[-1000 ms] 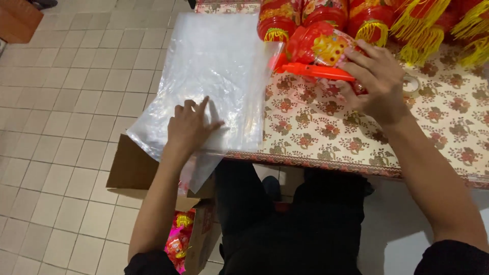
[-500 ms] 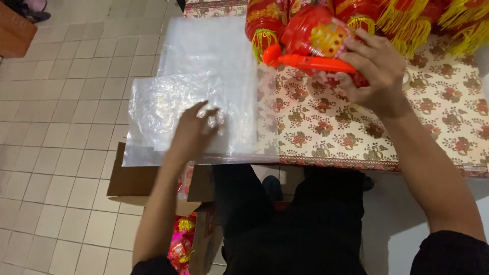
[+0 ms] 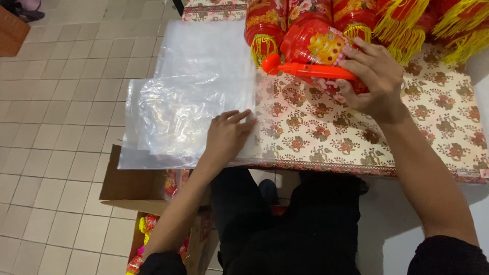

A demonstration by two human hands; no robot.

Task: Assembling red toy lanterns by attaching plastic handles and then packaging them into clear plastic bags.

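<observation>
While the left hand (image 3: pixel 226 136) is pressing flat on the thin, slippery plastic bags (image 3: pixel 188 102), the right hand (image 3: pixel 372 76) is gripping a light, rigid red lantern (image 3: pixel 316 51).

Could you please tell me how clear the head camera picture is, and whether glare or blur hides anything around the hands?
Head view: even indoor light, only soft shadows under the table; the clear plastic bags show whitish sheen that washes out the cloth pattern beneath; the left hand on the bags and the right hand holding the red lantern toy look fairly sharp; the tassels at the top edge are slightly soft.
</observation>
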